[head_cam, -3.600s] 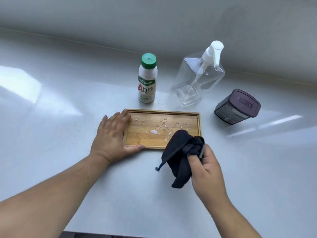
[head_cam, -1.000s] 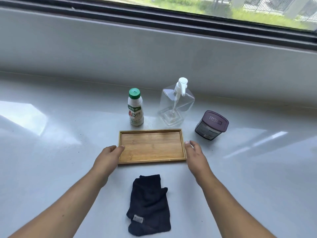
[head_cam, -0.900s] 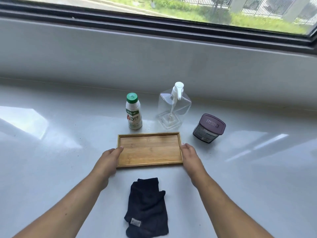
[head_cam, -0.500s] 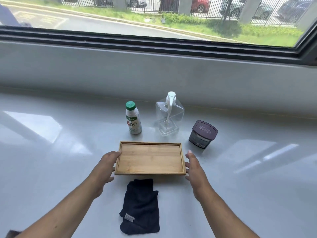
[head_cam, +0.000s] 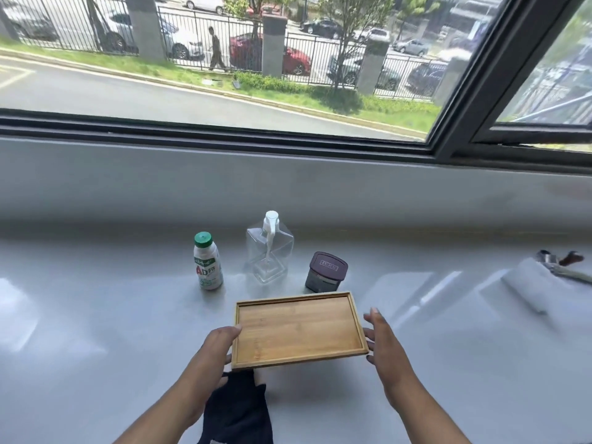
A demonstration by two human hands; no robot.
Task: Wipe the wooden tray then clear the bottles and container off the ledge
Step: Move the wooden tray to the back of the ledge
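Both hands lift the wooden tray [head_cam: 299,330] clear of the white ledge [head_cam: 96,315].

Left hand [head_cam: 213,350] at 9 o'clock and right hand [head_cam: 382,342] at 3 clamp its short ends; bottle [head_cam: 207,261], pump bottle [head_cam: 269,249] and container [head_cam: 326,272] stand at 12, dark cloth [head_cam: 237,411] at 6.

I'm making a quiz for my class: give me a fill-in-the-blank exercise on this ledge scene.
1. The wooden tray is held between ____ hands.
2. The milk bottle has a ____ cap.
3. The clear pump bottle stands between the milk bottle and the ____-lidded container.
4. The ____ cloth lies below the tray.

Missing: two; green; purple; dark
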